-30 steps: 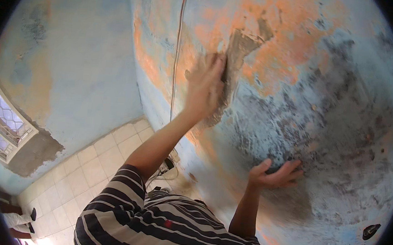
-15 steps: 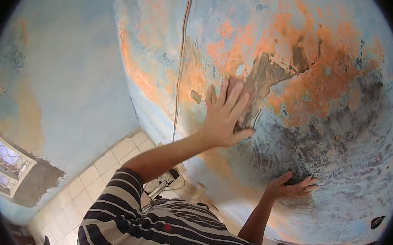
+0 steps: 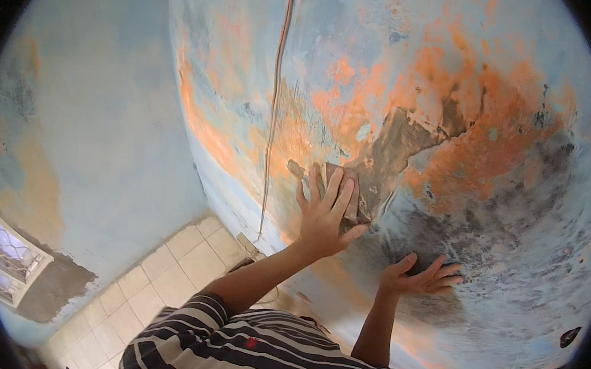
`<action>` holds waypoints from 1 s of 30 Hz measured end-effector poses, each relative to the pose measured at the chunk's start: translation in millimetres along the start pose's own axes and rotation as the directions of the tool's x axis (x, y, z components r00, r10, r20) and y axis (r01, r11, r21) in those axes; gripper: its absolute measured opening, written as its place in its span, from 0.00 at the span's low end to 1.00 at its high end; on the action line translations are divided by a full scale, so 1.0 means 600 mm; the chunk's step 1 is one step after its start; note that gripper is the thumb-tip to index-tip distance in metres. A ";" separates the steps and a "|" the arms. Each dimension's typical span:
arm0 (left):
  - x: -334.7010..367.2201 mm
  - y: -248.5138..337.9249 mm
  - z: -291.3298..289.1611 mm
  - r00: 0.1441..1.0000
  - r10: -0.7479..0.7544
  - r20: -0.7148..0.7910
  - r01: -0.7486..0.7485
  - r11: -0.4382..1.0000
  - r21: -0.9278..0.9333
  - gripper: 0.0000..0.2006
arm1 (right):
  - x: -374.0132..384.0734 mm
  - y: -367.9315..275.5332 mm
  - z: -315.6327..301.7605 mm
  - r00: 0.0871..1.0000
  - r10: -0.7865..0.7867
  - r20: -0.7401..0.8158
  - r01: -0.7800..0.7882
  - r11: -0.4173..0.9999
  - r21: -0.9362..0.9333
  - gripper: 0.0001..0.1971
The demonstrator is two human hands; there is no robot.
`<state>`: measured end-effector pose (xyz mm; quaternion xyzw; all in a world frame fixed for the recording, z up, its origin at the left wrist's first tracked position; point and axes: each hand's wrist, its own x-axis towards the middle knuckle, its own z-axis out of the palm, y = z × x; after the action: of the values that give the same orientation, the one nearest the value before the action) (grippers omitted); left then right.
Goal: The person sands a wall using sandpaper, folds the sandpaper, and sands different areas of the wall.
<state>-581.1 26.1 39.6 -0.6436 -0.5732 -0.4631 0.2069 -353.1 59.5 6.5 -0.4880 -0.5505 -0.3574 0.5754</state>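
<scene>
Here the left hand (image 3: 324,217) presses sandpaper (image 3: 351,195) flat; right hand (image 3: 420,279) splayed on wall (image 3: 485,218).

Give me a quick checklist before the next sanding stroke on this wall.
1. Sanding pad flat under left hand: ok, the fingers are spread over it.
2. Right hand braced on the wall: ok, palm flat, apart from the pad.
3. Cable out of the stroke path: ok, it runs down the wall left of the left hand, not touching.
4. Loose plaster around the bare patch: cannot tell.
5. Footing on the tiled floor: cannot tell, feet hidden.
</scene>
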 end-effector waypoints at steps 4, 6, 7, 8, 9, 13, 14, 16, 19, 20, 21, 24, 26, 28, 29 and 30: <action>0.183 -0.011 -0.088 0.970 -0.077 -0.229 0.068 0.997 -0.046 0.45 | -0.006 0.006 0.006 1.000 -0.023 -0.013 0.023 1.000 -0.009 0.32; 0.276 -0.008 -0.149 0.948 -0.011 -0.317 0.029 0.998 0.049 0.45 | -0.011 0.010 0.008 0.999 -0.039 -0.016 0.039 0.999 -0.018 0.31; 0.284 -0.011 -0.157 0.948 -0.011 -0.317 0.030 0.998 0.053 0.45 | -0.013 0.009 0.009 0.999 -0.038 -0.015 0.038 0.999 -0.015 0.31; 0.291 -0.013 -0.157 0.942 0.014 -0.335 0.015 0.996 0.084 0.45 | -0.015 0.010 0.009 0.999 -0.039 -0.010 0.038 0.999 -0.014 0.30; 0.295 -0.014 -0.155 0.935 0.042 -0.353 0.000 0.993 0.116 0.45 | -0.016 0.010 0.011 0.999 -0.039 -0.006 0.039 0.999 -0.014 0.30; 0.130 0.000 -0.063 0.978 -0.063 -0.201 0.080 0.994 0.075 0.44 | 0.004 0.009 0.002 0.993 -0.073 -0.090 0.076 0.997 0.031 0.27; 0.091 0.006 -0.032 0.977 -0.088 -0.193 0.093 0.996 0.018 0.43 | 0.003 0.009 0.001 0.992 -0.094 -0.080 0.095 0.995 0.010 0.27; 0.114 0.001 -0.038 0.977 -0.100 -0.189 0.094 0.995 -0.039 0.43 | -0.003 0.002 0.004 0.991 -0.108 -0.081 0.108 0.994 -0.012 0.27; 0.277 -0.010 -0.131 0.952 -0.062 -0.299 0.091 0.992 0.084 0.43 | -0.005 0.011 -0.002 0.984 -0.164 -0.065 0.164 0.986 -0.010 0.26; 0.323 -0.025 -0.152 0.936 0.027 -0.350 0.011 0.994 0.107 0.43 | -0.007 0.011 -0.003 0.985 -0.160 -0.057 0.160 0.987 -0.017 0.25; 0.350 -0.033 -0.163 0.912 0.122 -0.393 -0.073 0.988 0.136 0.43 | -0.008 0.009 0.000 0.988 -0.149 -0.049 0.148 0.989 -0.026 0.25; 0.270 -0.031 -0.127 0.961 0.007 -0.276 0.030 0.991 0.128 0.43 | -0.006 0.007 -0.003 0.987 -0.146 -0.064 0.145 0.989 -0.018 0.24; 0.123 -0.043 -0.061 0.991 -0.071 -0.115 0.089 0.983 0.161 0.44 | -0.002 0.006 -0.007 0.985 -0.154 -0.075 0.154 0.988 -0.006 0.23; 0.006 -0.048 0.005 0.986 -0.112 -0.121 0.114 0.993 0.014 0.45 | -0.005 -0.001 -0.001 0.983 -0.165 -0.082 0.166 0.986 0.006 0.23; 0.025 -0.045 -0.006 0.987 -0.118 -0.112 0.120 0.993 0.011 0.45 | -0.007 0.002 -0.003 0.986 -0.158 -0.054 0.156 0.987 -0.032 0.22; 0.076 -0.040 -0.030 0.987 -0.070 -0.148 0.075 0.997 0.026 0.44 | -0.008 0.009 -0.006 0.988 -0.154 -0.025 0.153 0.986 -0.066 0.22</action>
<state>-613.6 42.8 80.2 -0.5831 -0.5867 -0.5072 0.2418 -347.6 57.0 1.2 -0.4569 -0.5660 -0.4254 0.5385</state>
